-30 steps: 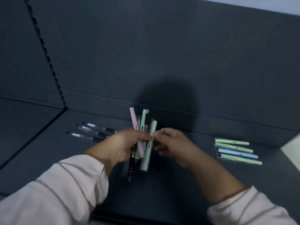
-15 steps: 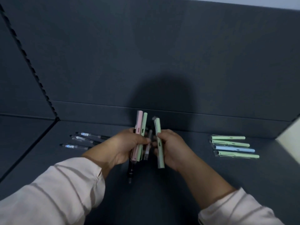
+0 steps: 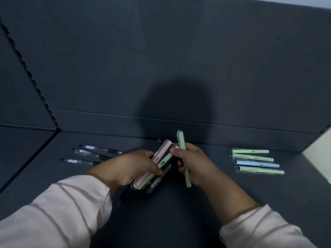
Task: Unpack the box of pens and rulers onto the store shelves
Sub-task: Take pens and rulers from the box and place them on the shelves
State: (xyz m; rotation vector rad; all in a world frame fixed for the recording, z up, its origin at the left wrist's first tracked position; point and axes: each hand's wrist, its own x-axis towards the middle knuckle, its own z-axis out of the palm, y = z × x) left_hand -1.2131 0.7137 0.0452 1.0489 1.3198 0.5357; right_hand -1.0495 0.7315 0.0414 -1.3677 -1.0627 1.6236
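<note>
At left hand (image 3: 130,167), bundle (image 3: 161,153) now aslant

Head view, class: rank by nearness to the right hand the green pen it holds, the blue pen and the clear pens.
1. Green pen, gripped in the right hand.
2. Blue pen, in the row to its right.
3. Clear pens, leftmost, past the left hand.

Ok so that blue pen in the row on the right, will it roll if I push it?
The blue pen probably won't roll far: it seems to sit in a clear sleeve, with green pens close on both sides. It looks slim and plastic, so likely light and stiff. The sleeve may slide easily on the shelf.
</note>
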